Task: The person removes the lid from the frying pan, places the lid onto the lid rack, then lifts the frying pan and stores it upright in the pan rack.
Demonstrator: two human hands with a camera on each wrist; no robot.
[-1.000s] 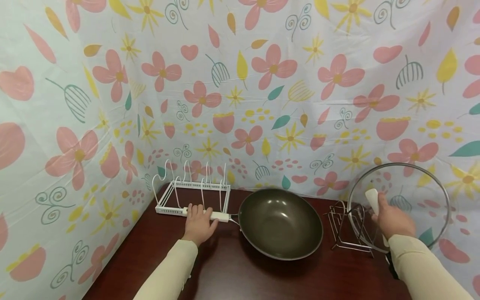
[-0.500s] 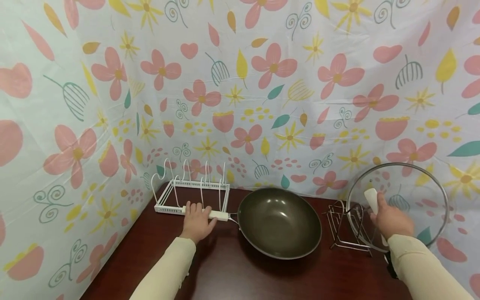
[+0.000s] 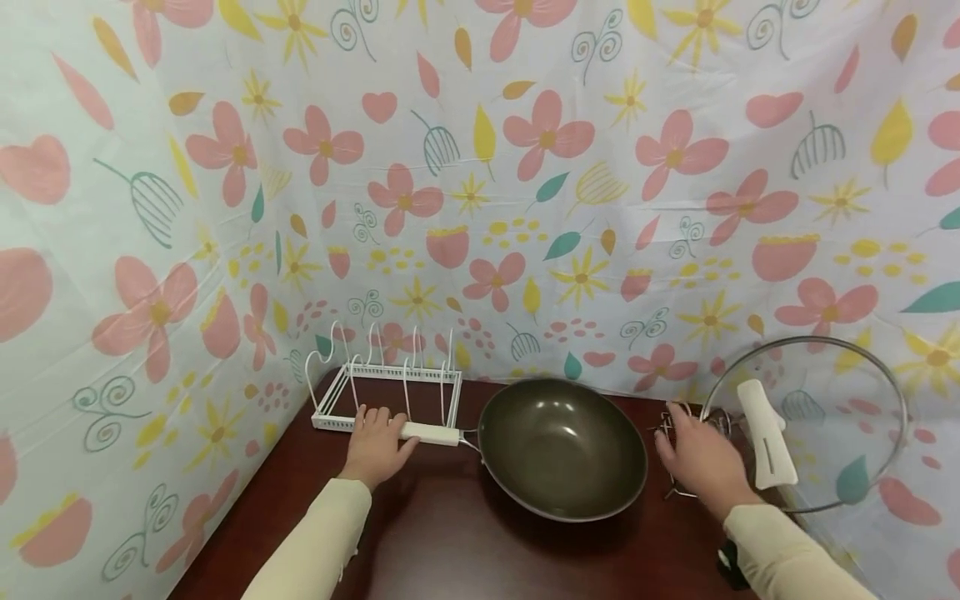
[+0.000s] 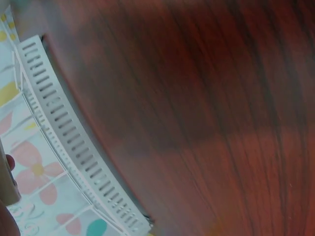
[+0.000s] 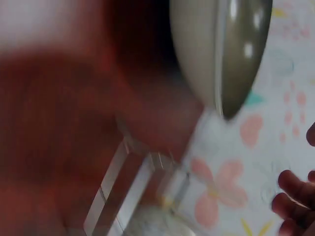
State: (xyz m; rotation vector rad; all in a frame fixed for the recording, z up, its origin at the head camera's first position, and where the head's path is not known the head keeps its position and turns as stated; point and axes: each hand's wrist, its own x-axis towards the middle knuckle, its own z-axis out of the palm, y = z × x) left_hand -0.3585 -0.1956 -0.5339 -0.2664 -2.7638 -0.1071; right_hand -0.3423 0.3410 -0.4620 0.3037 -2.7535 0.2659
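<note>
A dark wok (image 3: pixel 562 450) sits mid-table, its cream handle (image 3: pixel 431 432) pointing left. My left hand (image 3: pixel 373 448) holds the outer end of that handle, in front of the white rack (image 3: pixel 337 421). In the left wrist view, a fingertip shows beside the cream handle (image 4: pixel 6 184) at the left edge. On the right, a glass lid (image 3: pixel 832 433) with a metal rim and a cream handle (image 3: pixel 767 433) stands on edge in a small wire rack (image 3: pixel 678 490). My right hand (image 3: pixel 701 458) is off the lid, fingers loose in front of that rack, holding nothing.
The dark red wooden table (image 3: pixel 517 567) meets a flower-patterned cloth (image 3: pixel 480 208) at the back and left. Upright white wire dividers (image 3: pixel 406 387) rise from the left rack, close behind the left hand. The lid's round edge reaches past the right hand.
My right hand has let go of the lid's handle and moved left, while the lid has tilted slightly and stays on edge. My left hand has slid left along the wok handle.
</note>
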